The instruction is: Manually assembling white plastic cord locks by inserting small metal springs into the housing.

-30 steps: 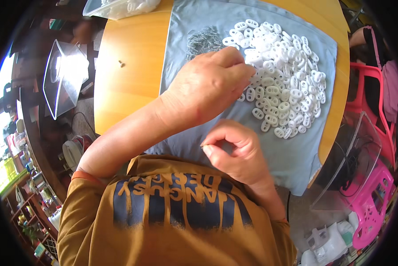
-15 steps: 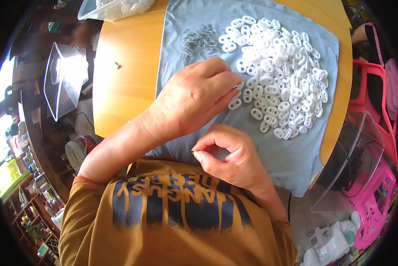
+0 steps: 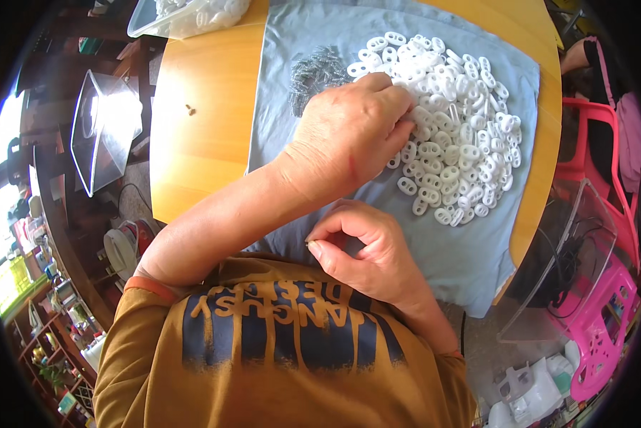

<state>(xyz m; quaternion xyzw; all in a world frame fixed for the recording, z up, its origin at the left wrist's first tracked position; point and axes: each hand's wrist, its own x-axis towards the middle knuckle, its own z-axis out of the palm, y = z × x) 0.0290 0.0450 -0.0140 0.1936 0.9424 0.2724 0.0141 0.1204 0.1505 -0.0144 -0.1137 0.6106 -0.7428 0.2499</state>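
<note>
A left hand (image 3: 356, 128) reaches to the edge of a heap of white two-holed oval plastic pieces (image 3: 449, 135) on a blue-grey cloth (image 3: 449, 264) draped over a wooden table (image 3: 213, 157). The heap lies at three o'clock from that hand, the nearer of the two, and stretches roughly from eleven o'clock to five; single pieces point every way. The left fingers are bent inward, tips against the pieces, though whether they grip one cannot be told. The right hand (image 3: 363, 246), with the heap at its one o'clock and apart from it, is pinched into a ring; anything between thumb and forefinger is too small to make out. Small metal coil springs (image 3: 317, 75) lie bunched at the left hand's eleven o'clock. Large printed lettering (image 3: 252, 335) in dark blue crosses the person's mustard-brown shirt (image 3: 277, 392); no label is legible on the pieces or springs.
</note>
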